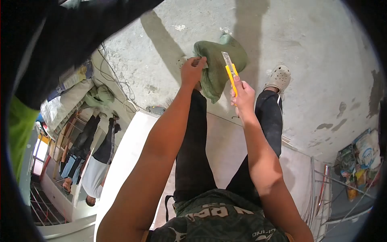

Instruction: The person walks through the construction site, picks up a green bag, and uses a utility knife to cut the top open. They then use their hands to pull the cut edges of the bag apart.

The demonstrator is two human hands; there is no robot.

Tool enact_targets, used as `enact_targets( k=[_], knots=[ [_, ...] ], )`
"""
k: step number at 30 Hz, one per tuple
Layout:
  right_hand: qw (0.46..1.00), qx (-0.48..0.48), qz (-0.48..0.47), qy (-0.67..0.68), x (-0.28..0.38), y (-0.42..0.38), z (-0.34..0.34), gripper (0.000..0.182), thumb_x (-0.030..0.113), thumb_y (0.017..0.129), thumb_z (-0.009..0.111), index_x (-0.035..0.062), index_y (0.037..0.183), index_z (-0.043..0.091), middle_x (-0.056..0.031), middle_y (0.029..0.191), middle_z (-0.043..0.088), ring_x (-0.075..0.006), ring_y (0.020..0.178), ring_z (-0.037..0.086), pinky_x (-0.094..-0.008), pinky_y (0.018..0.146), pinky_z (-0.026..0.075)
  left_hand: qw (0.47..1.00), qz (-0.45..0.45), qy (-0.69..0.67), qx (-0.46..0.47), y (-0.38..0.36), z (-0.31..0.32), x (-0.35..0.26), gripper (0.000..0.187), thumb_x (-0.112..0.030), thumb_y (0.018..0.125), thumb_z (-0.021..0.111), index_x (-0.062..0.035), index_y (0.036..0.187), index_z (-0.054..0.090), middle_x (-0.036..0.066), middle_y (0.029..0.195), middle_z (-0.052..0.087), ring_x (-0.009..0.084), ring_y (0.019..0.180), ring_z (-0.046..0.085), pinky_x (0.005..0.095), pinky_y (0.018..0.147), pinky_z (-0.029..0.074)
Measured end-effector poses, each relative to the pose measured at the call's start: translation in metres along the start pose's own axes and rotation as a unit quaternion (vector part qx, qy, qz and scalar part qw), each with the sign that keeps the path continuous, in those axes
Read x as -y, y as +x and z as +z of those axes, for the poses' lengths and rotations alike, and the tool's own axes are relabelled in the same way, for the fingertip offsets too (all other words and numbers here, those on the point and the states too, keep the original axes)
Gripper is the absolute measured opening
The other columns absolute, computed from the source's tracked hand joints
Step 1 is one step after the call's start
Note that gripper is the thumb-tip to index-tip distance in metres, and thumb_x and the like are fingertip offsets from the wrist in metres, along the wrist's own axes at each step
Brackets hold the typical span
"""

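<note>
A stuffed green woven sack (221,64) stands on the concrete floor between my feet. My left hand (193,71) is closed at the sack's left edge, its fingers pinching the fabric near the top. In my right hand (244,97) is a yellow utility knife (231,76), gripped by its handle with the thumb along it. The knife's blade is extended and points up and away from me, overlapping the sack's right part in this view.
My shoe (279,76) is planted right of the sack. Cables (121,82) run along the floor at left, near piled sacks (66,105). Two people (94,177) stand at far left. Bags (358,157) and metal frames (322,189) are at right.
</note>
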State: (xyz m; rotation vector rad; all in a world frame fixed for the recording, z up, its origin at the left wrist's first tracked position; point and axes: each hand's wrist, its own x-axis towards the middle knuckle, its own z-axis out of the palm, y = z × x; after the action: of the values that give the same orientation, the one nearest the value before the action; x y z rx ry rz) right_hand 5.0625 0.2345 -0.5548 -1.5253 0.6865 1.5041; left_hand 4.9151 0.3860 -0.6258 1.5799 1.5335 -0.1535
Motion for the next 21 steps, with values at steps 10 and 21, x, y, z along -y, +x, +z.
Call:
enact_targets(
  k=[10, 21],
  knots=[
    [0.995, -0.001, -0.022, -0.094, -0.001, 0.008, 0.000, 0.050, 0.053, 0.091, 0.066, 0.0073, 0.077, 0.052, -0.0007, 0.057, 0.048, -0.0071, 0.041, 0.040, -0.0248, 0.038, 0.033, 0.890, -0.400, -0.219, -0.001, 0.065, -0.013, 0.024, 0.056, -0.050, 0.090, 0.067, 0.0012, 0.112, 0.061, 0.003, 0.081, 0.062, 0.0214, 0.077, 0.059, 0.0421, 0.070, 0.052],
    [0.997, -0.030, -0.014, -0.075, 0.003, 0.008, -0.001, 0.048, 0.050, 0.091, 0.067, 0.0068, 0.076, 0.053, -0.0006, 0.057, 0.049, -0.0068, 0.042, 0.042, -0.0237, 0.038, 0.034, 0.979, -0.132, -0.146, -0.058, 0.079, -0.047, 0.017, 0.029, -0.010, 0.083, 0.076, 0.0038, 0.108, 0.070, 0.011, 0.100, 0.071, 0.0166, 0.087, 0.065, 0.0292, 0.077, 0.052]
  ],
)
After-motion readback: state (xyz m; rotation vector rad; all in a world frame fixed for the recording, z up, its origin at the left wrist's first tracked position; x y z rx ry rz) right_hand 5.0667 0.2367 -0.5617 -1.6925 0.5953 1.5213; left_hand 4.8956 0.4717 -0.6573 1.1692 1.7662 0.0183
